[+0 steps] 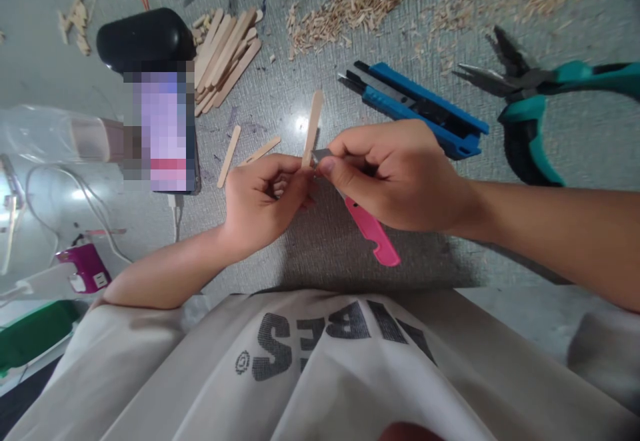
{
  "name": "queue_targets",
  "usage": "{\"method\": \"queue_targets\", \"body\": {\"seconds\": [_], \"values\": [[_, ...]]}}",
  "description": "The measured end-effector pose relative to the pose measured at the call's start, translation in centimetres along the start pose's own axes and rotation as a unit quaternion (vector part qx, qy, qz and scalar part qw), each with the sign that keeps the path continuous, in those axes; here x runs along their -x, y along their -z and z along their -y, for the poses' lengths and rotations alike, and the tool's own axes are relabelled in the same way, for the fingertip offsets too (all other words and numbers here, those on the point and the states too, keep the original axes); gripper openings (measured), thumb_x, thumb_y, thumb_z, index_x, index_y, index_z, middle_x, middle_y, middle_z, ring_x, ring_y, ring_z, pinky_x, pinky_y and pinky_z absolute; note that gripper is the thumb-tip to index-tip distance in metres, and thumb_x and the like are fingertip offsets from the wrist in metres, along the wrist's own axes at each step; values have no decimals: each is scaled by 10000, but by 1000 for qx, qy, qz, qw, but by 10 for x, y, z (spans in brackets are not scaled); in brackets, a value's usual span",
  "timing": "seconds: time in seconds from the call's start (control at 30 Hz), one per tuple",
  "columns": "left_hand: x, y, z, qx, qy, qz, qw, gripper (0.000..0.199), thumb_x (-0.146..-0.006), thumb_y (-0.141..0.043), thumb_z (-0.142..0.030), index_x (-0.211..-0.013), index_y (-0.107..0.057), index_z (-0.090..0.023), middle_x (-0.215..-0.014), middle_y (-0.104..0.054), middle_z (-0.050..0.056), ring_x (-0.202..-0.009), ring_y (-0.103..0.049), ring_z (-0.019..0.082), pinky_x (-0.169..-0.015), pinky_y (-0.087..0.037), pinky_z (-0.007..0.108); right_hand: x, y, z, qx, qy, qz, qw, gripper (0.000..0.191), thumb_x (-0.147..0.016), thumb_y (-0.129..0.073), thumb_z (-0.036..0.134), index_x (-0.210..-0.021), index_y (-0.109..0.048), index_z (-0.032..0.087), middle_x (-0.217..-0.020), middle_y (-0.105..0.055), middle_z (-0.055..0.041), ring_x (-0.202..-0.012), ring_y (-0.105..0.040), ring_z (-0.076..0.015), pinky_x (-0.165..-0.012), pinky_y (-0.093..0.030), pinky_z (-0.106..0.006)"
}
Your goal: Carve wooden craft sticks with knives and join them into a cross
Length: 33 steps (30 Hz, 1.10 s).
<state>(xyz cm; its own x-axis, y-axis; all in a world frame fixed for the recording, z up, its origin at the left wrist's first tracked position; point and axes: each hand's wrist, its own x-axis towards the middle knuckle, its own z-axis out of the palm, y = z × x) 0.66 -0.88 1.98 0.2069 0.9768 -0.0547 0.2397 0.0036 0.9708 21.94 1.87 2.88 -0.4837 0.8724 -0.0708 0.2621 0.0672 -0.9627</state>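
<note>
My left hand (267, 204) pinches the lower end of a wooden stick (313, 124), which points up and away from me. Close on its right, my right hand (395, 177) grips a small metal blade (324, 155) between thumb and forefinger, its edge at the stick's lower part. Whether the blade touches the wood is hard to tell. A pink handle (373, 234) sticks out below my right hand; its link to the blade is hidden. Two loose sticks, one upright (229, 156) and one slanted (264, 149), lie beyond my left hand.
Beyond my hands are a blue cutter (425, 107), pliers (525, 84), wood shavings (360, 4) and a pile of sticks (227, 54). At the left are a black case (145, 39), a phone (167, 131) with a cable, a clear container (55, 135) and a purple plug (86, 267).
</note>
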Motion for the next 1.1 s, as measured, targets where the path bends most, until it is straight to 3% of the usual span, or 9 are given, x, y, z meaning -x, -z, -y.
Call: {"method": "queue_targets", "body": {"seconds": [0.27,0.47,0.87,1.1], "values": [[1,1,2,-26,8,9,1000,374,-1083,-740,-510,-900,-786,-187,-704,-784,21,-545,-707,115,-509,-560,221,1,0,-1,18,-1,-1,1000,397,-1047,-613,262,-719,-391,241,-570,-418,30,-595,-338,-143,-622,-278,-379],[4,1,0,-137,-56,-4,989,298,-1103,-691,-364,-868,-768,-197,-608,-707,-25,-481,-585,82,-494,-425,223,2,-1,1,50,-1,-6,999,412,-1034,-582,232,-705,-335,250,-575,-402,16,-616,-319,-159,-637,-253,-393],[7,2,1,-189,-62,9,980,234,-1091,-680,-304,-901,-771,-203,-611,-698,-28,-525,-609,98,-565,-451,243,-1,1,-2,43,38,23,998,506,-1019,-611,177,-638,-283,244,-547,-290,44,-574,-257,-110,-587,-210,-373],[4,1,-3,-181,-60,21,981,292,-1102,-665,-291,-836,-733,-193,-609,-726,-21,-515,-618,88,-540,-446,232,-6,6,1,9,-15,60,998,593,-1062,-721,280,-606,-347,209,-535,-330,22,-567,-288,-101,-538,-210,-373]]}}
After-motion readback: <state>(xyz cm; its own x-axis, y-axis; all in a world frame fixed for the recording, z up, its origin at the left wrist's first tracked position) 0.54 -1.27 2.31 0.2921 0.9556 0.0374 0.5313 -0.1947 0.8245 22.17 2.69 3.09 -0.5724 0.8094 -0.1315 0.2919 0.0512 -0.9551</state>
